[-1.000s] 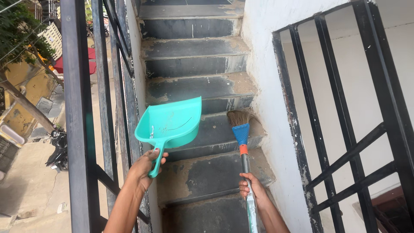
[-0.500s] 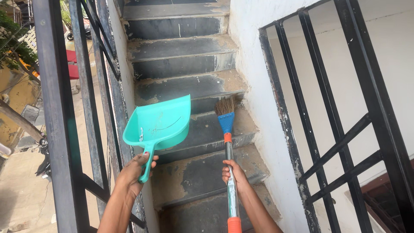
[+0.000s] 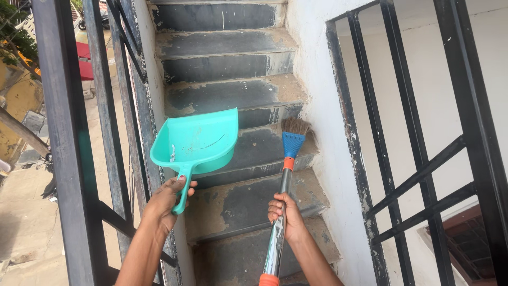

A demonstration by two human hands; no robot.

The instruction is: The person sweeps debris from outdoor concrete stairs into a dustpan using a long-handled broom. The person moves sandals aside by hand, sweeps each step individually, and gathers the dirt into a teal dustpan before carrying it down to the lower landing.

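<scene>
Left hand: the left hand, lower left of centre, is clamped around the handle of the dustpan, fingers wrapped, thumb on the near side.
Dustpan: the teal plastic dustpan is held off the steps at centre left of the frame, tilted so its open mouth faces up and away; its inner face shows light scratches and specks.
Right hand: the right hand, lower centre, is closed around the shaft of the broom, fingers curled over it.
Broom: the broom runs from the bottom edge up toward the centre; it has a metallic shaft, an orange collar, a blue head and brown bristles. The bristles rest on a step tread close to the wall, right of the dustpan and apart from it.
Steps: the dark stone steps rise through the middle of the frame, with worn, sandy patches on the treads.
Wall: a white plastered wall borders the steps on the right.
Railing: a black metal railing stands at the left edge.
Grille: a black metal grille fills the right side of the frame.
</scene>
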